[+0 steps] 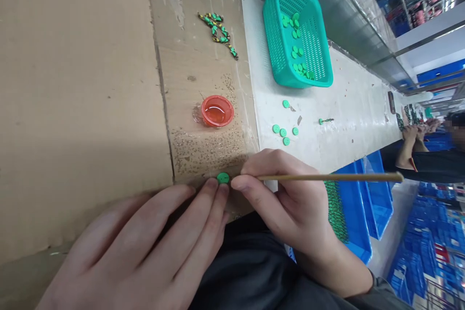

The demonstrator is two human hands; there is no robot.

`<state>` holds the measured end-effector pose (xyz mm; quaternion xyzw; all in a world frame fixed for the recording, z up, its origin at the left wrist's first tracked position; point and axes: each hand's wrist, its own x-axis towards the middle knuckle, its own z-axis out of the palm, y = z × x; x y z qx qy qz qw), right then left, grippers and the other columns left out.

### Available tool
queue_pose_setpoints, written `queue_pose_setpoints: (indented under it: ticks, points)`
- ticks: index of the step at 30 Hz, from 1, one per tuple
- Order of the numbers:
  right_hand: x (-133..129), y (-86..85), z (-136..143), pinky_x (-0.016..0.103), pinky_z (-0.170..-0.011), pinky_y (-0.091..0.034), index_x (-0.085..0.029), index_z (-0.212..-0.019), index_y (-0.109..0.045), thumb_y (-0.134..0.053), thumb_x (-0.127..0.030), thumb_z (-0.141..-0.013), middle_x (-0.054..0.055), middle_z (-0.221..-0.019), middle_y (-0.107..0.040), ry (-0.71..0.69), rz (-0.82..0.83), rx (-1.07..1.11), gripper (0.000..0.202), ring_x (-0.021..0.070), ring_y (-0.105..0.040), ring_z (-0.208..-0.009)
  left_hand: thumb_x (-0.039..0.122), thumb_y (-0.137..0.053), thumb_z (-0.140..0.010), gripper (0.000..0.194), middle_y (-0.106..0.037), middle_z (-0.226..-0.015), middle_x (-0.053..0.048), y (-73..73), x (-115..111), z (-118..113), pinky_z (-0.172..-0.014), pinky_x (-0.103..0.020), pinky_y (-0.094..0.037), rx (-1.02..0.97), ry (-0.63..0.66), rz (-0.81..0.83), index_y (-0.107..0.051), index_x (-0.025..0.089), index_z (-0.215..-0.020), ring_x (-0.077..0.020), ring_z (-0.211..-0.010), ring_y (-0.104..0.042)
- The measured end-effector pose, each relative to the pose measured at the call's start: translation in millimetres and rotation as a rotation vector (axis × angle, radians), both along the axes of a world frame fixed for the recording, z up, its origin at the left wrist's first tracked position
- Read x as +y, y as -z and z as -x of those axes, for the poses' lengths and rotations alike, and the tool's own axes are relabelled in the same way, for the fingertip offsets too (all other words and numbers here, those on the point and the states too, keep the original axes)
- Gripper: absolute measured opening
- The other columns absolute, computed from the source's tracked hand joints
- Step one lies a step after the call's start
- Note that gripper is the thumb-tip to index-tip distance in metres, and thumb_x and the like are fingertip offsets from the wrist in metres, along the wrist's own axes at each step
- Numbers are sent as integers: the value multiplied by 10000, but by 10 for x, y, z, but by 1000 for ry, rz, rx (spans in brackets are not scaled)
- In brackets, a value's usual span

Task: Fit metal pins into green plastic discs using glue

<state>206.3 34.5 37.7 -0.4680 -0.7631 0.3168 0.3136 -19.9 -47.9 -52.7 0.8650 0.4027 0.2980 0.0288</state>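
Observation:
A small green disc lies at the near edge of the work surface, touched by the fingertips of my left hand. That hand is palm down with its fingers stretched out. My right hand pinches a thin wooden stick near its left end, close beside the disc. The stick's tip is hidden by my fingers. Beyond my hands stands a small red cup holding liquid, with many small droplets on the board around it.
A teal basket holds green discs. Several loose discs lie on the white surface. Green, yellow and black pieces lie farther back. Blue bins stand at the right, near a person.

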Motion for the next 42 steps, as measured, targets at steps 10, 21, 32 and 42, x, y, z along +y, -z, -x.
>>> queue_pose_setpoints:
  ticks: [10,21,32,42]
  points:
    - [-90,-38,-142,305,-872,-623,-221,-1116,-697,-731,-196,-1116,-3,-1036,-775,-52,45,-69,42,137,-758,-976,268,-805,-977,503,-740,-1568,-102,-41,87,-10,-919,-577,-544,-36,-20,-100,-754,164,-1466,-407,-1198,-779]
    - [-283,-184,-41,329,-1116,-654,-101,-1235,-740,-689,-74,-1097,127,-1250,-779,-200,-100,-253,149,196,-743,-1227,333,-771,-1014,273,-795,-1448,-86,-64,140,-73,-833,-501,-560,14,-66,-181,-844,205,-1243,-380,-1167,-787]
    - [-347,-284,-106,297,-1008,-685,-148,-1216,-781,-726,-54,-1069,88,-1181,-817,-95,-154,-186,183,173,-795,-1115,228,-716,-1049,297,-834,-1351,-77,-182,210,-116,-871,-525,-509,43,-75,-207,-813,147,-1317,-349,-1128,-740]
    - [-139,141,-282,426,-1010,-668,-253,-1208,-704,-634,-74,-1065,70,-1204,-856,-158,-169,-72,239,223,-812,-1125,193,-659,-1077,233,-853,-1313,-27,-360,303,-134,-899,-488,-490,6,-34,-126,-788,184,-1271,-300,-1108,-718]
